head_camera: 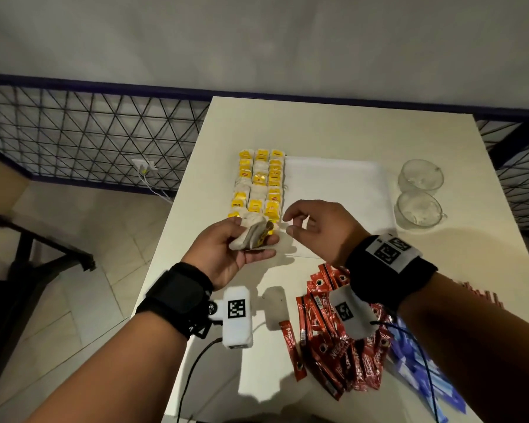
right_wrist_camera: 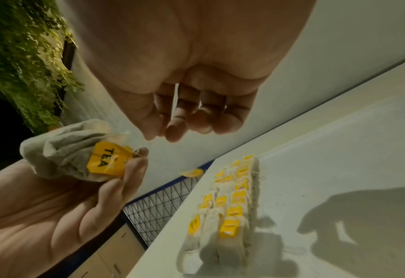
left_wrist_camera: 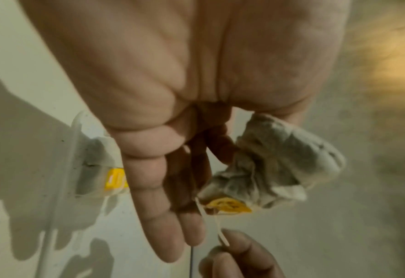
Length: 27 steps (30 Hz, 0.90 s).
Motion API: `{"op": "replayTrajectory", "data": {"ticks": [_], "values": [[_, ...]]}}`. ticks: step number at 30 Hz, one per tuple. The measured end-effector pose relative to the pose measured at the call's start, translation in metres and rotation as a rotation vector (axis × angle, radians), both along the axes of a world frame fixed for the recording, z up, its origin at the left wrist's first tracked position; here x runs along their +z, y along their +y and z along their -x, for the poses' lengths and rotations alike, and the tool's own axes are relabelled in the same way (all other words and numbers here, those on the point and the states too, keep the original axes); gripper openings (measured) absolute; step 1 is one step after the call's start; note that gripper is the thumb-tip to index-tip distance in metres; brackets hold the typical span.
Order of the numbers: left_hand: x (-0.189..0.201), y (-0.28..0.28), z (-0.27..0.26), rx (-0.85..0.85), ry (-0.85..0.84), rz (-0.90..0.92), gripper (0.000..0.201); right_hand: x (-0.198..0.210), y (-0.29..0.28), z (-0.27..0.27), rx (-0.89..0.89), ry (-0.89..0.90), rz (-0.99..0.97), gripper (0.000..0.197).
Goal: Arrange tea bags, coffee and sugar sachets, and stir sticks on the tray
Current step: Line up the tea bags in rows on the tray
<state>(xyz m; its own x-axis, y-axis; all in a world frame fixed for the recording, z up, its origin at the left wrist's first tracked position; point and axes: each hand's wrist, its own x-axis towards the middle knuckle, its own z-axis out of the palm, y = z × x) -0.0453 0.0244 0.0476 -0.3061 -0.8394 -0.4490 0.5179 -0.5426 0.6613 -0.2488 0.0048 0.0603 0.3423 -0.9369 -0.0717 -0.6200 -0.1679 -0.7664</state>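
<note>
My left hand [head_camera: 257, 239] grips a crumpled bunch of tea bags [head_camera: 249, 233] with a yellow tag, just above the near left corner of the white tray [head_camera: 333, 184]. The bunch also shows in the left wrist view as tea bags [left_wrist_camera: 275, 159] and in the right wrist view as tea bags [right_wrist_camera: 65, 150]. My right hand [head_camera: 290, 222] is close beside it, thumb and forefinger pinching a thin string [left_wrist_camera: 220, 231] that runs from the bunch. Three columns of yellow-tagged tea bags [head_camera: 260, 184] lie along the tray's left side.
A heap of red coffee sachets [head_camera: 327, 349] lies on the white table [head_camera: 318, 126] under my right wrist, with blue sachets [head_camera: 409, 364] to its right. Two glass cups [head_camera: 420, 175] [head_camera: 419, 210] stand right of the tray. The table's left edge drops to a tiled floor.
</note>
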Motion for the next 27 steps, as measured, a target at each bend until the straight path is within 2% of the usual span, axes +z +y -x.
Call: {"op": "replayTrajectory", "data": {"ticks": [3, 6, 9, 12, 14, 16, 19, 21, 24, 27], "values": [[0.012, -0.002, -0.003, 0.037, 0.007, -0.002, 0.028, 0.014, 0.002, -0.012, 0.107, -0.176, 0.174, 0.040], [0.017, -0.003, -0.003, 0.062, -0.014, -0.040, 0.028, 0.021, 0.001, -0.029, 0.256, -0.159, 0.320, 0.058], [0.018, 0.000, -0.001, 0.068, -0.083, -0.052, 0.022, 0.022, -0.002, -0.043, 0.358, -0.036, 0.374, 0.047], [0.015, 0.002, -0.001, 0.063, -0.055, -0.078, 0.019, 0.021, -0.002, -0.049, 0.325, 0.017, 0.370, 0.028], [0.017, 0.002, -0.001, 0.048, 0.045, -0.098, 0.024, 0.022, 0.001, -0.052, 0.273, 0.000, 0.339, 0.020], [0.016, 0.001, -0.001, 0.074, 0.100, -0.131, 0.039, 0.022, 0.005, -0.054, 0.203, -0.030, 0.231, 0.013], [0.014, 0.000, 0.000, 0.087, 0.079, -0.178, 0.050, 0.019, 0.007, -0.055, 0.116, -0.127, 0.049, 0.005], [0.012, 0.000, 0.001, 0.065, 0.045, -0.198, 0.058, 0.016, 0.006, -0.056, 0.047, -0.254, -0.074, 0.003], [0.009, 0.001, -0.001, 0.062, 0.046, -0.263, 0.055, 0.015, 0.002, -0.056, -0.044, -0.469, -0.213, 0.008], [0.000, 0.002, -0.005, 0.077, 0.031, -0.306, 0.046, 0.018, -0.002, -0.057, -0.038, -0.534, -0.223, 0.008]]}}
